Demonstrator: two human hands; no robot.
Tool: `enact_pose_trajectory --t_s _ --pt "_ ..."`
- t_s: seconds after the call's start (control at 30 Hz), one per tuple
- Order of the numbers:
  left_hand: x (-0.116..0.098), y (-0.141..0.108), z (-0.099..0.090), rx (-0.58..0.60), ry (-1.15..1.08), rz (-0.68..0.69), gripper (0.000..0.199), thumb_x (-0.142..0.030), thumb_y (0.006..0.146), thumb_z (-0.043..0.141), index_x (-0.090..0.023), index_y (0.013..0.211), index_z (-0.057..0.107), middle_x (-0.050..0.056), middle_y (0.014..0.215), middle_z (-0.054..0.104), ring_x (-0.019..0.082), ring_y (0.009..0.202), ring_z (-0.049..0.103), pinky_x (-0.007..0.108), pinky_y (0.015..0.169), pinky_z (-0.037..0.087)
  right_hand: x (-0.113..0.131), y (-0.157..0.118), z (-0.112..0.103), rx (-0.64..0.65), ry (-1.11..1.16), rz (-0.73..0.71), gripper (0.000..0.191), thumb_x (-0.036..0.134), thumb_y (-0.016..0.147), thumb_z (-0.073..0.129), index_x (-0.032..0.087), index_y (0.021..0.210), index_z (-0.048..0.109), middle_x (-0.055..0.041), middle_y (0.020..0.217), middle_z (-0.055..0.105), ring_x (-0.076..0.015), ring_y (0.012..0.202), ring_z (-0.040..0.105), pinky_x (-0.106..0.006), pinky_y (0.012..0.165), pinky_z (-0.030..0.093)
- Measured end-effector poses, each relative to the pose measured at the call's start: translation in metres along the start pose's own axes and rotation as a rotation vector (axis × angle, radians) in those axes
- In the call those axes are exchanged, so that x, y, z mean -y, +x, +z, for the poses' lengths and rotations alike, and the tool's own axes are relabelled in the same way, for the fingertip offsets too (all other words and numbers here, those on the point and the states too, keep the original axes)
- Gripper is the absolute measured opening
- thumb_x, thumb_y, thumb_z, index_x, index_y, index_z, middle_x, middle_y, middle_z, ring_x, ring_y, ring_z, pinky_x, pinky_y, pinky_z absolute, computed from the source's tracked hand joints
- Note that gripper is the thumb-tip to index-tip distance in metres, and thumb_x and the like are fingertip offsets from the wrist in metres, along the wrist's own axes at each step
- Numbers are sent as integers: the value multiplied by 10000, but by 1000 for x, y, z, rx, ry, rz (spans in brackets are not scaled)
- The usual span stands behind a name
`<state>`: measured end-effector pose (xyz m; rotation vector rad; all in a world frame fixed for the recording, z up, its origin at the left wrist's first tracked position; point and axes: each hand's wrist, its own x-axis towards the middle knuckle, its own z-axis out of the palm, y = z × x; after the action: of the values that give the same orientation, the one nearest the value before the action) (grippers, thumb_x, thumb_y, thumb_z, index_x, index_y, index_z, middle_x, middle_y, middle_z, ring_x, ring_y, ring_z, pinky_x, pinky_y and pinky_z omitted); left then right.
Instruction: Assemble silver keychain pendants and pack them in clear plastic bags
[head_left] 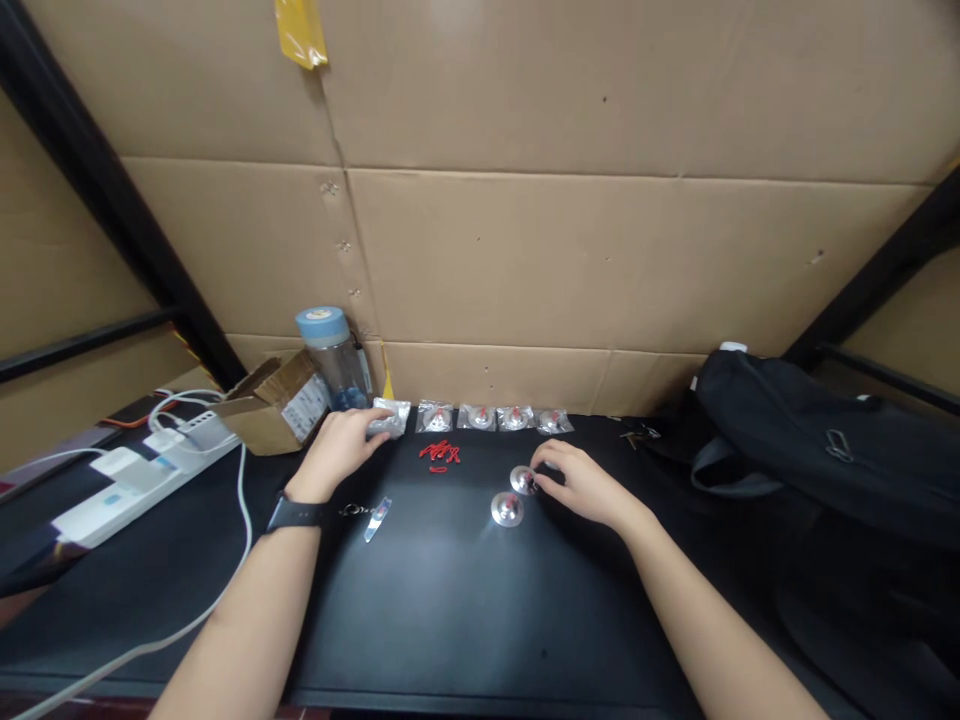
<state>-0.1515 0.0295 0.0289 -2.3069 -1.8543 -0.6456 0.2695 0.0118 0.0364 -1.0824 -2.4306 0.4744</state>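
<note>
At the back left, my left hand [346, 448] has its thumb and fingers closed about a clear plastic packet [397, 415]. My right hand [579, 482] pinches the right edge of a shiny finger cymbal [520, 480], which has a domed middle. Just in front of it, a second finger cymbal [507, 510] lies on the black table [450, 610]. Between my hands is a small heap of red cord loops [439, 453]. Several cymbals in clear packets, such as this packet [435, 416], line the back, with red showing in their middles.
A keychain with a shiny tag [377, 520] lies near my left wrist. Behind that arm stand an opened cardboard box [262, 415], a blue-lidded bottle [334, 350] and a white power strip [150, 480] with cables. A black backpack [817, 430] fills the right side; keys [639, 435] lie beside it.
</note>
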Motion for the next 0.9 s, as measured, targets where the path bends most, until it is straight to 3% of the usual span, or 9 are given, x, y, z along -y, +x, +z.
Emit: enact_pose_trajectory --t_s 0.1,0.27,0.53,0.67,0.8,0.9 --pt "5 0 7 18 28 -19 318 -302 934 521 -223 1148 741 84 1085 785 282 992 740 342 903 521 -1 0 0 7 0 9 118 262 959 576 225 998 681 -58 1069 659 -210 1041 618 -351 963 475" --pt "5 2 7 -56 -4 -9 314 -299 960 481 -213 1115 740 78 1103 781 263 1006 735 320 895 499 -3 0 2 4 0 17 112 253 954 581 221 990 683 -65 1065 663 -214 1034 621 -356 954 480" --pt "-17 1 -8 -353 9 -77 260 -271 975 483 -209 1092 706 76 1132 765 243 1049 697 371 937 415 -3 -1 3 -37 3 29 129 239 939 599 225 1028 691 -60 1078 670 -205 1023 638 -342 948 495" --pt "-63 1 -4 -485 -95 59 221 -266 998 505 -196 1065 703 81 1090 763 225 1025 684 366 960 422 -6 0 10 -24 9 11 309 221 932 609 233 1235 670 -87 1209 659 -226 1132 621 -366 1025 474" --pt "-130 7 23 -247 -151 398 236 -147 990 481 -207 1081 691 69 1072 748 208 1001 667 357 939 446 -4 3 16 21 -22 -31 272 208 940 604 253 1180 726 -68 1148 694 -222 1095 632 -367 1028 461" --pt "-167 15 50 -94 -131 490 234 -108 964 500 -190 1068 693 73 999 731 214 902 655 358 861 479 -3 4 17 36 -39 -42 227 198 945 600 271 1080 766 -39 1055 720 -206 1026 646 -346 998 463"
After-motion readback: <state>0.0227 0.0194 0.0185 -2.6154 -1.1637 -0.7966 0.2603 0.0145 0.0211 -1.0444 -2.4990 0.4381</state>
